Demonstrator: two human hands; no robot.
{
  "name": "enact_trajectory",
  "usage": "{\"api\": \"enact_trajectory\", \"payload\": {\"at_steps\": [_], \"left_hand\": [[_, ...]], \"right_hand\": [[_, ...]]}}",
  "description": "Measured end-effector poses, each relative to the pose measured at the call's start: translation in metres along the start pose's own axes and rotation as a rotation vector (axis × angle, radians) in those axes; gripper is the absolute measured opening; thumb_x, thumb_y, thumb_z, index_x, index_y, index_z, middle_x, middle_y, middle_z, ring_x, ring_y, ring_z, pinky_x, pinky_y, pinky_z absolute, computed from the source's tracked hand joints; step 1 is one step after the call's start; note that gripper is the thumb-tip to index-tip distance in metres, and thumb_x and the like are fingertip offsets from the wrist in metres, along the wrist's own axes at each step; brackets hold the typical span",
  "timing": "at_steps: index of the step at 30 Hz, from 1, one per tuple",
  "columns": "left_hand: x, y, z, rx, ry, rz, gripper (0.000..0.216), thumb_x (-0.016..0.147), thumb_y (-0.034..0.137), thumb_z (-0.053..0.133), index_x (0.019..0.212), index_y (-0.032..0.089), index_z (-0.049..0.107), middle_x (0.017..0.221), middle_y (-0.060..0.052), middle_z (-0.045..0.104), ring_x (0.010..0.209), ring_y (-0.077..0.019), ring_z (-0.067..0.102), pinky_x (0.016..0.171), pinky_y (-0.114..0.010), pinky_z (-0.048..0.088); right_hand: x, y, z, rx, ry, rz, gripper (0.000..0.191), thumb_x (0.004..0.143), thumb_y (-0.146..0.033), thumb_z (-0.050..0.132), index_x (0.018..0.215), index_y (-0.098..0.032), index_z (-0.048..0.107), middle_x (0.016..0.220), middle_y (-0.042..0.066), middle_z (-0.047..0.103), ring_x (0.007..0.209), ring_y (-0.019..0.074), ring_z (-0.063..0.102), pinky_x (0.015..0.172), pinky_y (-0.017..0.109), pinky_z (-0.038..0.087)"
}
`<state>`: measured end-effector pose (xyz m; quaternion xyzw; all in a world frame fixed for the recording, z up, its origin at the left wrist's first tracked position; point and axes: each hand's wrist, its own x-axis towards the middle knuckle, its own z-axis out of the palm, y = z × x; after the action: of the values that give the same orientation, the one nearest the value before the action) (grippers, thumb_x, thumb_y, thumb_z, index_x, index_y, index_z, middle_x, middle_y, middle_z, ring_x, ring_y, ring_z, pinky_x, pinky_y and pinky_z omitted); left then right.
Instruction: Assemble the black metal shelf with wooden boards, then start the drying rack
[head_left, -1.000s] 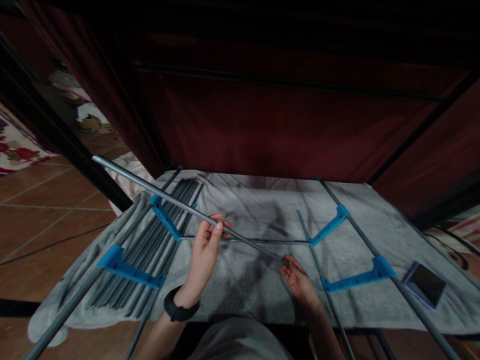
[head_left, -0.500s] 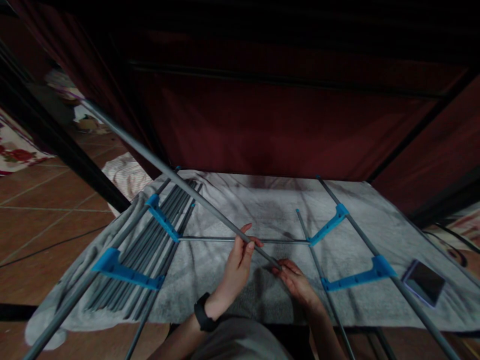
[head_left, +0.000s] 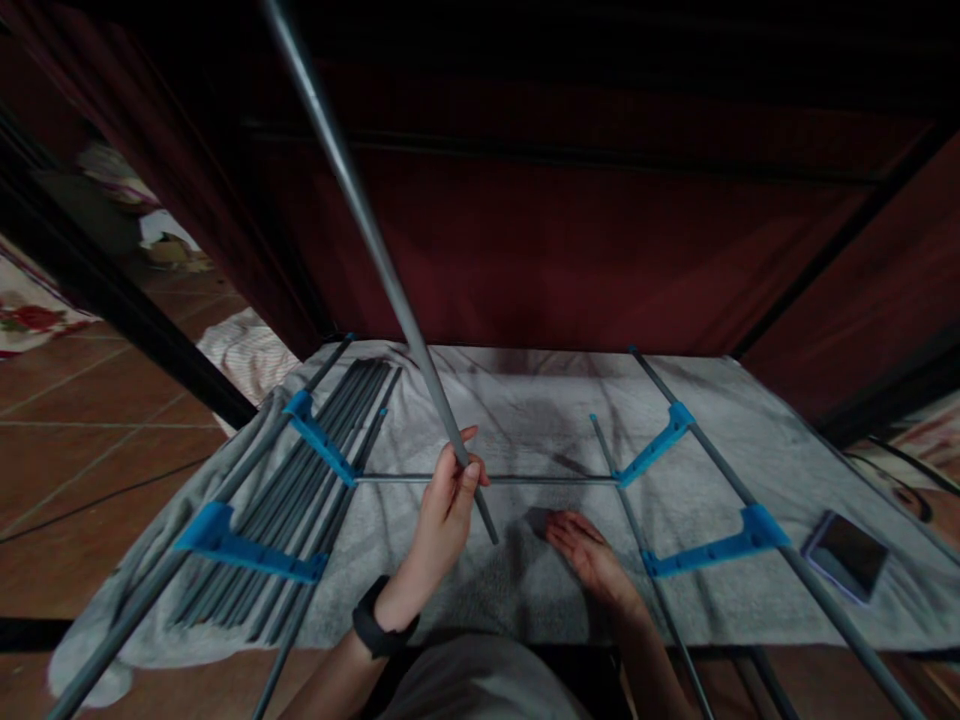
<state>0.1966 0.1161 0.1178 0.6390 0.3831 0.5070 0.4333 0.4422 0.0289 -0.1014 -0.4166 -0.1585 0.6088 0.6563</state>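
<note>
Left hand (head_left: pixel 446 505) pinches a grey metal tube (head_left: pixel 405 312) near its lower end, slanting above the grey blanket (head_left: pixel 517 400); the right hand (head_left: pixel 589 560) is empty. Gripped so low, its long upper length could tip, striking the far-left blue bracket (head_left: pixel 322 438).

Grey blanket (head_left: pixel 517 590) (creased) carries rods (head_left: pixel 300 490), blue-bracketed frame (head_left: pixel 716 553), phone (head_left: pixel 849 556)

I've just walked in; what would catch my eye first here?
Probably the long gray rod, slanting up from the left hand in front of the dark red backdrop. Next, the bright blue brackets, two on each side, and the bundled rods lying at the left.
</note>
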Motion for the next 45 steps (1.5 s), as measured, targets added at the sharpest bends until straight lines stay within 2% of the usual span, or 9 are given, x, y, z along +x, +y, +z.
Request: {"api": "enact_trajectory", "payload": {"at_steps": [4, 9, 17, 20, 28, 35, 45], "left_hand": [[0.006, 0.002, -0.012, 0.085, 0.019, 0.027, 0.040, 0.105, 0.040, 0.052, 0.140, 0.021, 0.058, 0.084, 0.001, 0.062, 0.079, -0.0158, 0.060, 0.078, -0.029, 0.050], [0.009, -0.007, -0.025, 0.193, 0.024, 0.038, 0.033, 0.103, 0.037, 0.052, 0.128, 0.019, 0.065, 0.084, -0.001, 0.065, 0.080, -0.0166, 0.063, 0.076, -0.028, 0.051], [0.009, -0.029, -0.042, 0.400, -0.040, 0.240, 0.025, 0.103, 0.029, 0.052, 0.117, 0.021, 0.071, 0.100, -0.007, 0.074, 0.095, -0.0211, 0.070, 0.085, -0.032, 0.055], [0.007, -0.040, -0.049, 0.491, -0.076, 0.264, 0.026, 0.104, 0.027, 0.051, 0.117, 0.022, 0.072, 0.103, -0.008, 0.074, 0.098, -0.0224, 0.071, 0.087, -0.034, 0.055], [-0.008, -0.068, -0.057, 0.720, -0.210, 0.250, 0.036, 0.104, 0.018, 0.044, 0.125, 0.024, 0.073, 0.108, -0.008, 0.075, 0.100, -0.0250, 0.070, 0.089, -0.040, 0.054], [-0.019, -0.093, -0.061, 0.872, -0.301, 0.221, 0.044, 0.101, 0.010, 0.042, 0.126, 0.024, 0.074, 0.112, -0.009, 0.076, 0.107, -0.0266, 0.070, 0.097, -0.043, 0.053], [-0.029, -0.112, -0.071, 0.922, -0.385, 0.106, 0.056, 0.089, 0.002, 0.041, 0.126, 0.025, 0.075, 0.117, -0.009, 0.078, 0.111, -0.0258, 0.070, 0.106, -0.046, 0.050]], "right_hand": [[0.001, -0.001, -0.001, 0.030, -0.001, 0.009, 0.027, 0.075, -0.034, 0.090, 0.100, -0.030, 0.081, 0.114, 0.006, 0.081, 0.109, 0.0261, 0.076, 0.112, 0.050, 0.054], [0.003, -0.002, -0.001, 0.065, 0.011, 0.016, 0.026, 0.076, -0.032, 0.090, 0.100, -0.028, 0.080, 0.114, 0.008, 0.081, 0.110, 0.0255, 0.076, 0.112, 0.050, 0.054], [0.004, -0.002, -0.002, 0.087, 0.028, 0.033, 0.026, 0.079, -0.029, 0.088, 0.103, -0.027, 0.079, 0.115, 0.008, 0.081, 0.110, 0.0240, 0.075, 0.112, 0.049, 0.055], [0.004, -0.003, -0.001, 0.087, 0.044, 0.031, 0.025, 0.077, -0.029, 0.088, 0.101, -0.027, 0.079, 0.112, 0.007, 0.081, 0.108, 0.0240, 0.076, 0.112, 0.049, 0.054], [0.004, -0.005, -0.001, 0.068, 0.026, 0.035, 0.026, 0.078, -0.031, 0.086, 0.102, -0.027, 0.079, 0.112, 0.008, 0.081, 0.109, 0.0243, 0.075, 0.115, 0.050, 0.050], [0.003, -0.006, 0.000, 0.059, 0.038, 0.032, 0.025, 0.079, -0.032, 0.085, 0.103, -0.029, 0.078, 0.113, 0.006, 0.080, 0.109, 0.0231, 0.074, 0.114, 0.050, 0.051], [0.000, -0.012, 0.008, 0.072, 0.064, 0.046, 0.027, 0.077, -0.032, 0.087, 0.102, -0.027, 0.078, 0.113, 0.007, 0.080, 0.108, 0.0234, 0.074, 0.117, 0.050, 0.049]]}}
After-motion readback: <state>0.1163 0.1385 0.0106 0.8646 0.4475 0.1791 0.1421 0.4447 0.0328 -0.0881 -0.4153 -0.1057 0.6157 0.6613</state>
